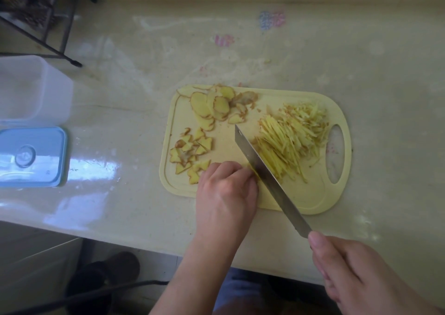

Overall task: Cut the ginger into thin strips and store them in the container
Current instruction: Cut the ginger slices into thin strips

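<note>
A pale yellow cutting board is lying on a glossy beige counter, its handle hole pointing to the right.

The right hand is gripping the handle end of a broad knife; the fingers are curled round it and the thumb is lying toward the blade. The handle itself is hidden by the hand. The blade is running diagonally up and left across the board, edge down.

The left hand is resting on the near edge of the board with its fingers curled under, knuckles close against the blade's left face. Whatever it is pressing down is mostly covered; only a sliver of yellow is showing at the fingertips, so I cannot tell for certain what it is holding.

A heap of thin ginger strips is lying on the right part of the board, just beside the blade's right face. Uncut ginger slices are overlapping at the far left corner of the board. Smaller jagged ginger pieces are sitting at the near left, the closest ones touching the left hand.

A clear plastic container is standing open at the far left of the counter, well apart from the board. Its blue lid is lying flat just in front of it.

A dark wire rack is standing at the top left corner.
</note>
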`<state>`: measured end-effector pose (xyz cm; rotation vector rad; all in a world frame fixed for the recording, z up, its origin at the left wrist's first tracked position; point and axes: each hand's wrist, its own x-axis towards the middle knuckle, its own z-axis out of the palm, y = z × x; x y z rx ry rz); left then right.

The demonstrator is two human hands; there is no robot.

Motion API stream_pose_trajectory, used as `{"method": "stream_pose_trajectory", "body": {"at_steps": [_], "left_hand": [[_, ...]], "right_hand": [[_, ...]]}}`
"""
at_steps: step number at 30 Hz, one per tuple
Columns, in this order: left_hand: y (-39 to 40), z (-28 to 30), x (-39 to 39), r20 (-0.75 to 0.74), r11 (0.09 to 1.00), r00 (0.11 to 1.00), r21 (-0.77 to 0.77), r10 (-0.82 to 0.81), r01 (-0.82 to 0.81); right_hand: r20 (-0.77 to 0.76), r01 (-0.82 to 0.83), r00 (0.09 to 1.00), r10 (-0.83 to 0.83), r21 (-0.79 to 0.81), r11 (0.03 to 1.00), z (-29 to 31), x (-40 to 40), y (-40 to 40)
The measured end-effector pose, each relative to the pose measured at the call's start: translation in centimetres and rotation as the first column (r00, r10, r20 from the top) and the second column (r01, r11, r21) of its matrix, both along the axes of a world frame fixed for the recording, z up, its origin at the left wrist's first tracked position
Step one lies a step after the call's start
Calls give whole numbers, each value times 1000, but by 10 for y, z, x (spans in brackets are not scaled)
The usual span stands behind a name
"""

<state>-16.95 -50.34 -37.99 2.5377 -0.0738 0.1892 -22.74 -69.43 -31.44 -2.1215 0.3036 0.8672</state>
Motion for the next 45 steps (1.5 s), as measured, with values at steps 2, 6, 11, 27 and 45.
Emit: {"method": "stream_pose_trajectory", "body": {"at_steps": [2,6,11,27,45], "left_hand": [[0,0,0,3,1000,1000,-7,-3,3],[-1,-1,-1,3,1000,1000,0,16,-16],[-3,-3,-3,25,1000,1000,16,4,-5],[-4,-10,-5,64,999,997,35,-30,28],[-8,-4,31,-48,991,990,35,132,-131]], "right_hand": [[1,10,1000,-10,18,1000,0,0,0],[42,51,998,-52,26,998,1,0,-1],[40,97,994,-98,34,995,1,4,-9],[5,66,998,-66,25,998,2,3,-12],[-36,100,995,-97,66,993,0,0,-12]]}}
